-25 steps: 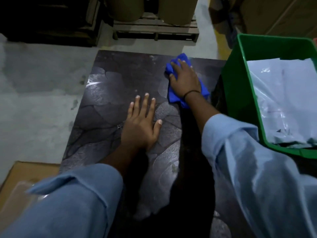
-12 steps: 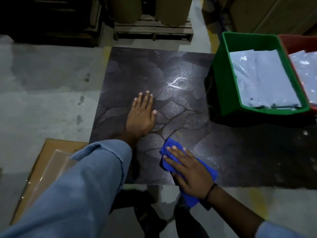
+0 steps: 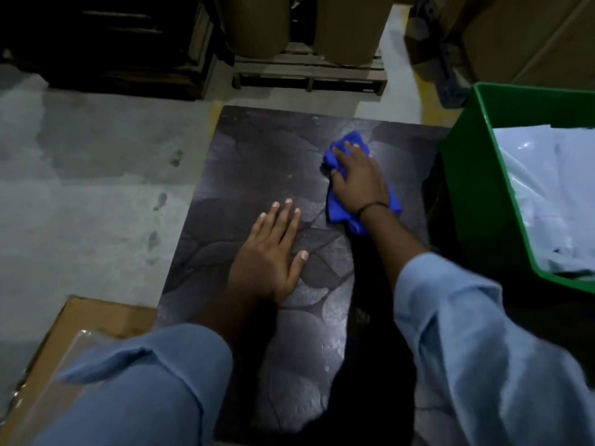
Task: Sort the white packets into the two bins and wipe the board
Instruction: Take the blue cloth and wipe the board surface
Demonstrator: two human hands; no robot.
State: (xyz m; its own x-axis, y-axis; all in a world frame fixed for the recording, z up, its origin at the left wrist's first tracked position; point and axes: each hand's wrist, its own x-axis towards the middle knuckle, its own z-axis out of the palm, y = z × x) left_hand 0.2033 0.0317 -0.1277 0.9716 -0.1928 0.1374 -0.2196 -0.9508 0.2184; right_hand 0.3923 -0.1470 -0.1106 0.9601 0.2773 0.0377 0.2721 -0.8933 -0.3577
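A dark, stone-patterned board lies flat on the concrete floor. My left hand rests flat on its middle, fingers straight and spread. My right hand presses a blue cloth onto the board near its far right side, fingers laid over the cloth. A green bin stands at the board's right edge and holds several white packets. The second bin is out of view.
A flat cardboard box with clear plastic on it lies at the board's near left corner. A wooden pallet bearing two brown rolls stands beyond the board. Dark pallets sit at the far left, cardboard boxes at the far right.
My right hand has swept the blue cloth from the board's near edge up to its far right part. My left hand stays pressed flat. The red bin has left the view.
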